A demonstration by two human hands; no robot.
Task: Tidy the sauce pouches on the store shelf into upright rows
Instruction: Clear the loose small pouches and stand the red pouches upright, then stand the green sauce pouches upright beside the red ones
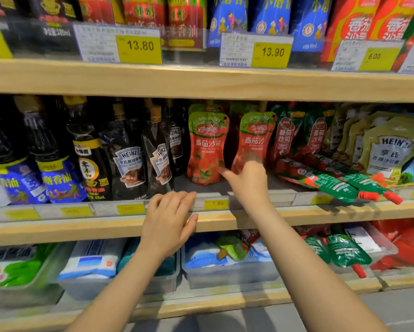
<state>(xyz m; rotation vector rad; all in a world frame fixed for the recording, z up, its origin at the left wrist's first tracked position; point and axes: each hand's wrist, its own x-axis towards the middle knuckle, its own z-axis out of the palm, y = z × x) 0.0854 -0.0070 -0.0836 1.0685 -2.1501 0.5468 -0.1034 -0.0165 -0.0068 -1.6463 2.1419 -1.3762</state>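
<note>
Two red tomato sauce pouches with green tops stand upright on the middle shelf [225, 221]: a left pouch [207, 147] and a right pouch [255, 137]. My right hand [247, 180] grips the bottom of the right pouch, thumb stretched toward the left one. My left hand [168, 219] rests flat on the shelf's front edge, fingers apart, holding nothing. To the right, green and red pouches [333, 183] lie flat with red caps pointing outward over the edge. Behind them similar pouches [318, 135] stand upright.
Dark Heinz pepper sauce pouches [129, 164] and bottles [86, 149] fill the shelf's left. Yellow-green Heinz salad dressing pouches [388, 149] crowd the far right. Price tags line the shelf edges. Clear bins [225, 276] with packets sit on the lower shelf.
</note>
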